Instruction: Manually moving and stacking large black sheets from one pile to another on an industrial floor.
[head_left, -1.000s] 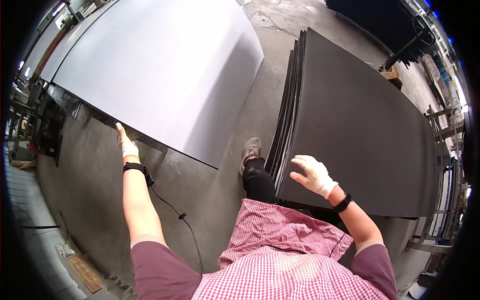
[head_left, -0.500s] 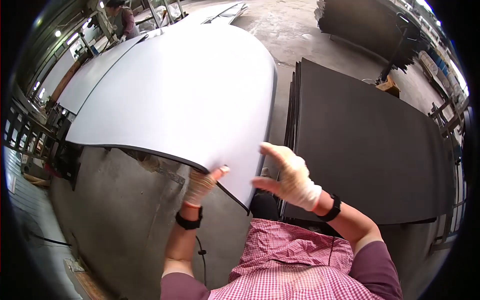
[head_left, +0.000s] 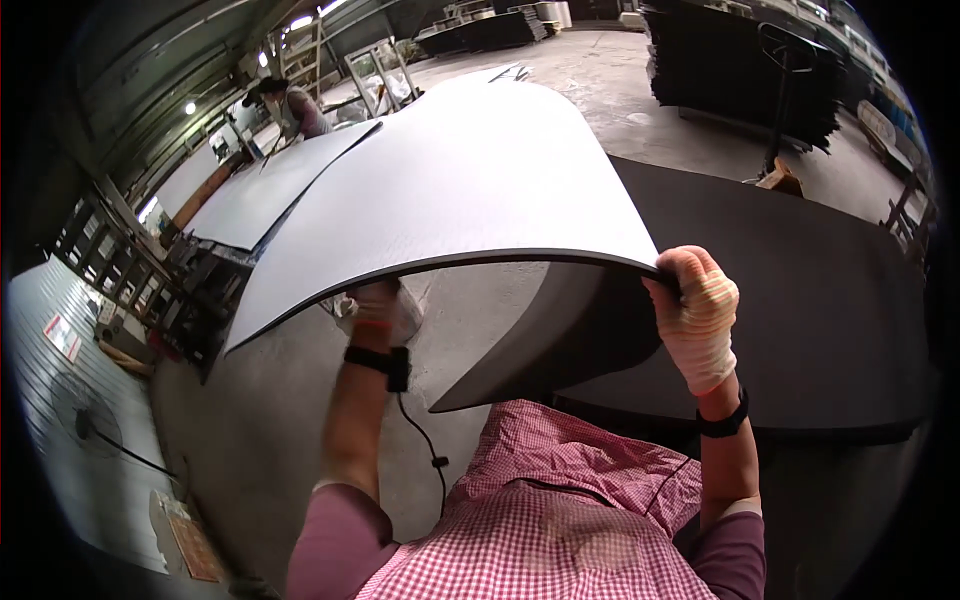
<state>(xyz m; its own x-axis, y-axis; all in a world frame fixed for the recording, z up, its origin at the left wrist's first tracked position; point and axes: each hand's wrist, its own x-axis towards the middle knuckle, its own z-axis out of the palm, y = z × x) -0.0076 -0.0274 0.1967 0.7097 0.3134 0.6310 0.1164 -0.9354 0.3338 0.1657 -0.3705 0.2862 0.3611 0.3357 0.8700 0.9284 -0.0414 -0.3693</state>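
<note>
A large flexible sheet (head_left: 450,190), white on top with a dark underside and edge, arches up in front of me. My right hand (head_left: 700,315), in a pale knitted glove, is closed on its near right edge, fingers over the top. Below that edge, my left hand (head_left: 378,300) reaches under the sheet; its fingers are hidden there. Between my hands, a dark curved flap (head_left: 560,345) shows beneath the arch, its pointed corner hanging near my apron. Right of me lies a stack of dark sheets (head_left: 800,310), partly beneath the raised sheet.
Another white sheet (head_left: 280,185) lies at the far left, where a person (head_left: 295,110) bends over it. A pallet jack (head_left: 780,110) stands at the far right beside a tall dark stack (head_left: 735,75). A fan (head_left: 85,425) is at the left. A cable (head_left: 438,462) hangs from my left wrist.
My right hand has gone from loosely spread to closed on the sheet's edge. The near edge has risen and bowed, baring the dark underside. My left hand has slipped beneath it.
</note>
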